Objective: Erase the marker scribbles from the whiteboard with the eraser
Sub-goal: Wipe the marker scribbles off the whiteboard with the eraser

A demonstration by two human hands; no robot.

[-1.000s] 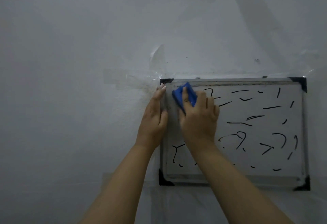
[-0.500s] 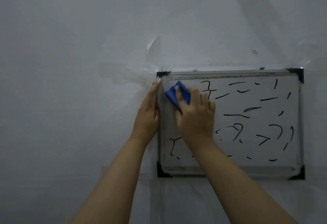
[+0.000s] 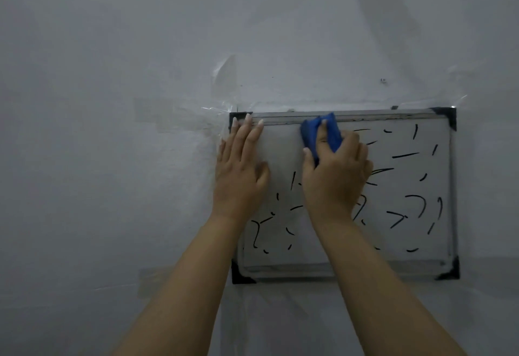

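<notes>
A wall point(image 3: 112, 74) carries a whiteboard point(image 3: 438, 265) framed in metal with black corner pieces, and clear tape point(image 3: 179, 119) runs off the whiteboard's upper left corner. The left hand point(image 3: 238, 170) lies flat against the whiteboard's left edge, forearm rising from below, fingers straight and pointing up, fingertips reaching the top frame; its grip is open, holding nothing. In the bare patch of whiteboard between the hands no marks show near the top. The right hand point(image 3: 337, 175) presses a blue eraser point(image 3: 311, 130) against the whiteboard just under its top frame, fingers curled over the eraser and thumb on its left side, grip closed on it. Black scribbles point(image 3: 405, 155) cover the whiteboard's right part and lower left.
</notes>
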